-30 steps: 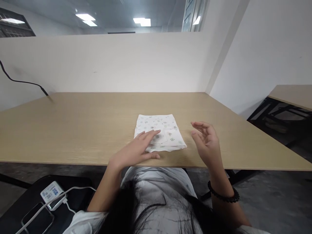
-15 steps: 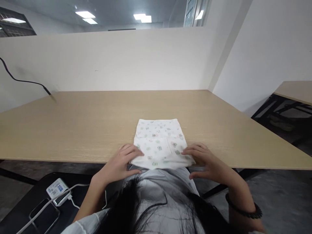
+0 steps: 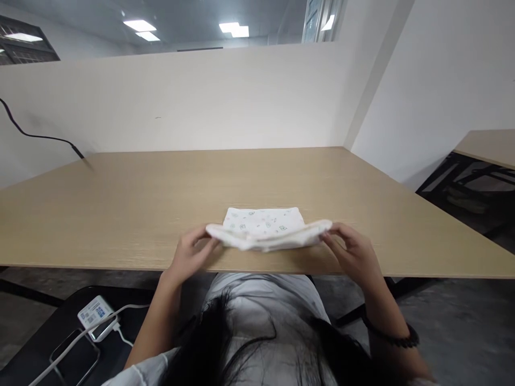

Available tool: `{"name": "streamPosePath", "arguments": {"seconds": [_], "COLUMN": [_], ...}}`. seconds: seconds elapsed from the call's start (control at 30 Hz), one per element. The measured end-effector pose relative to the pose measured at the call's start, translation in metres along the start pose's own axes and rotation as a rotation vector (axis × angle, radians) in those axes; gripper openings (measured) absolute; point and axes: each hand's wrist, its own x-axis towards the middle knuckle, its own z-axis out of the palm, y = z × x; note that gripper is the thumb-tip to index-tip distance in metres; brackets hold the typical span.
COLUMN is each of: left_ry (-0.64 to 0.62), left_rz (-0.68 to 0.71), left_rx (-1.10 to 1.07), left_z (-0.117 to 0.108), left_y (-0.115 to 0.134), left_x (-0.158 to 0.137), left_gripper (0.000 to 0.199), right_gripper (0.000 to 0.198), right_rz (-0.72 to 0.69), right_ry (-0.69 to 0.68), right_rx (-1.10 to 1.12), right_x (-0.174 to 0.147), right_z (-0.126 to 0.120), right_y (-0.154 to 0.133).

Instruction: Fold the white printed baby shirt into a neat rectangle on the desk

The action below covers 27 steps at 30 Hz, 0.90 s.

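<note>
Left grip (image 3: pixel 188 256) and right grip (image 3: pixel 356 256) pinch, facing each other.

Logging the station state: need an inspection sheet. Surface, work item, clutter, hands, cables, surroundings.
Surface: wood-toned table, near edge in front of the person.
Work item: white patterned cloth, far part lying flat, near part lifted; lifted portion slightly blurred.
Clutter: white labelled device on a black seat, left of the person, below table height.
Hands: left hand and right hand each pinch one end of the lifted part.
Cables: black cable at far left; white cable across the seat.
Surroundings: white partition behind; another table at right.
</note>
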Motion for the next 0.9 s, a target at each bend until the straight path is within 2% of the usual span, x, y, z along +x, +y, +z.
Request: {"name": "streamPosePath", "arguments": {"seconds": [0.1,0.17,0.23,0.3,0.43,0.5,0.6,0.67,0.8,0.9], "left_ry": [0.262,0.358,0.372,0.297,0.003,-0.076,-0.084,-0.093,-0.126,-0.028], "left_rz": [-0.052,-0.046,-0.03,0.003,0.057,-0.029,-0.222,-0.256,-0.2,-0.18], "left_rx": [0.105,0.271,0.411,0.48,0.531,0.528,0.555,0.553,0.407,0.296], "left_z": [0.014,0.019,0.022,0.024,0.029,0.033,0.035,0.035,0.03,0.027], "left_y": [0.0,0.003,0.007,0.012,0.022,0.024,0.021,0.015,0.004,0.001], "left_x": [0.027,0.036,0.034,0.025,0.007,0.007,0.018,0.028,0.04,0.037], "left_gripper": [0.061,0.081,0.085,0.08,0.066,0.06,0.055,0.05,0.042,0.037], "right_gripper": [0.035,0.047,0.052,0.052,0.047,0.045,0.04,0.036,0.03,0.032], "right_rz": [0.078,0.093,0.096,0.095,0.04,0.024,0.084,0.084,-0.003,-0.028], "right_ry": [0.25,0.394,0.502,0.537,0.43,0.299,0.059,-0.042,-0.078,-0.084], "right_rx": [-0.019,-0.053,-0.114,-0.183,-0.25,-0.234,-0.221,-0.239,-0.227,-0.16], "right_x": [0.021,0.026,0.022,0.013,0.003,0.006,0.015,0.021,0.029,0.03], "right_z": [0.015,0.019,0.017,0.012,0.012,0.019,0.034,0.041,0.045,0.043], "right_y": [-0.001,0.001,0.003,0.002,-0.003,-0.005,-0.004,-0.003,-0.001,0.001]}}
